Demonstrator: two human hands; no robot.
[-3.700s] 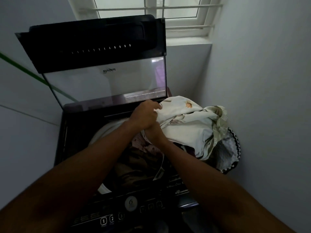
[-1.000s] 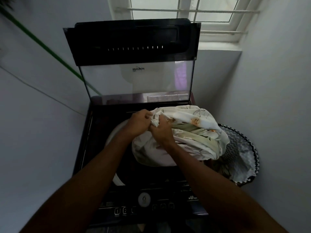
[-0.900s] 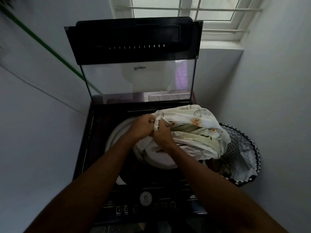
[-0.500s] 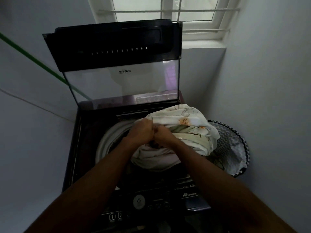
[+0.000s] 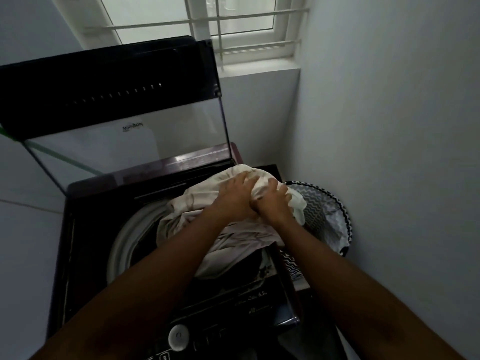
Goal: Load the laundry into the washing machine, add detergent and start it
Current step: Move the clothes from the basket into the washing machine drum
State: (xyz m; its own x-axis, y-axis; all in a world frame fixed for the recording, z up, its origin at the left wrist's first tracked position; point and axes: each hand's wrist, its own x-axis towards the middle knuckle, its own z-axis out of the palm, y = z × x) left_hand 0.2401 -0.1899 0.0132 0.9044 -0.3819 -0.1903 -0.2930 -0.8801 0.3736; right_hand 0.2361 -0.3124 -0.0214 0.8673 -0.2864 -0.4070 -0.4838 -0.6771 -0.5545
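The dark top-loading washing machine stands with its glass lid raised. A large cream printed sheet is bunched over the right half of the white drum rim, and part of it hangs into the drum. My left hand and my right hand sit side by side on top of the bundle, near the machine's back right corner. Their fingers clutch the gathered cloth. Dark laundry shows under the sheet at the drum's front right. No detergent is in sight.
A zigzag-patterned laundry basket is wedged between the machine's right side and the white wall. The control panel with a round white dial runs along the front edge. A barred window sits above the lid.
Both hands have shifted right and back along the sheet to its top. The bundle sits lower and flatter over the drum than half a second ago.
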